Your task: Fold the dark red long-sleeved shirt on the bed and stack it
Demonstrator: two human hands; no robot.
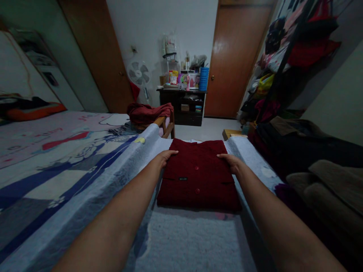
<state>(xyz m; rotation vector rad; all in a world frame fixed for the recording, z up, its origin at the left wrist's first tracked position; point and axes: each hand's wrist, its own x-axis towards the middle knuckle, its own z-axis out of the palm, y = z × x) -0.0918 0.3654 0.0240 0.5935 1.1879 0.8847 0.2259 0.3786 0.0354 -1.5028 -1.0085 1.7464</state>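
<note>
A dark red garment [204, 172] with buttons and a small black label lies folded into a neat rectangle on the light blue cloth [193, 241]. My left hand [166, 156] grips its left edge near the far corner, thumb on top and the other fingers hidden at the side or underneath. At the opposite edge, my right hand [231, 162] holds the garment the same way, its thumb resting on the fabric. Both forearms reach in from the bottom of the view.
A patterned bedsheet [85, 151] spreads at the left. Folded dark clothes [312, 143] and a grey-brown pile [331, 185] border the right side. Beyond stand a wooden frame with red cloth [150, 112], a fan [138, 73] and a black cabinet [181, 107].
</note>
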